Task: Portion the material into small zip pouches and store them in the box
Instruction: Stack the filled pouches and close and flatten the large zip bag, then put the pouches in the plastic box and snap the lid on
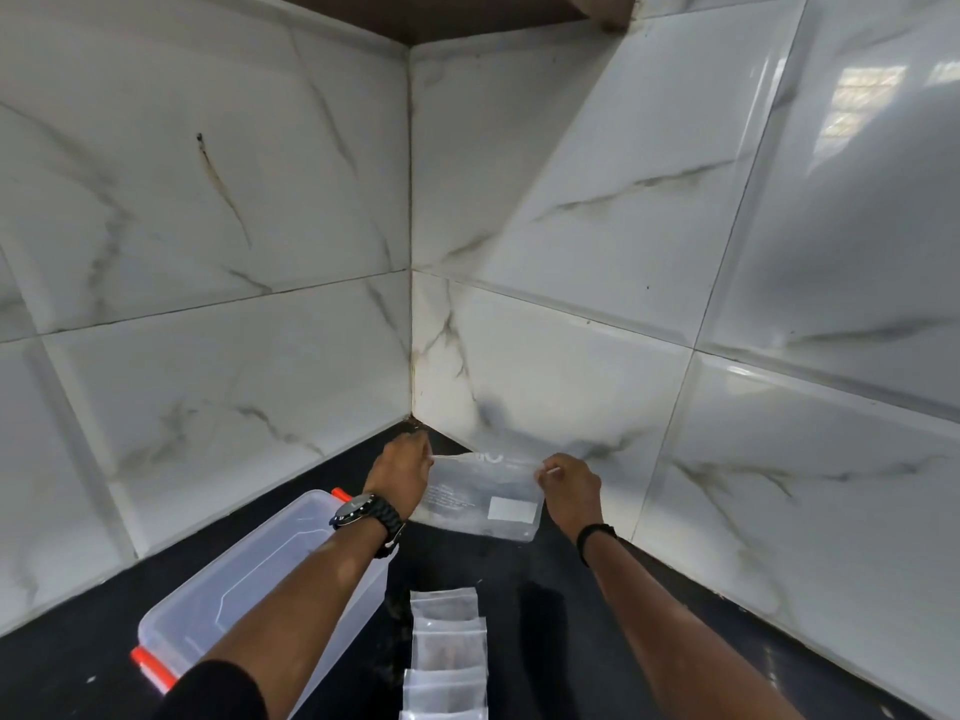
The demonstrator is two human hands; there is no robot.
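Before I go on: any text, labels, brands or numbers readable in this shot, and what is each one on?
Large zip bag, held at its top corners by the left hand and right hand: big pale characters near the top edge, partly cut off, not readable.
Same bag, left side: block of small white print, too blurred to read.
Same bag: white label patch, blank as far as can be seen.
Wristwatch: dial too small to read.
Clear box and small pouches: no text visible.
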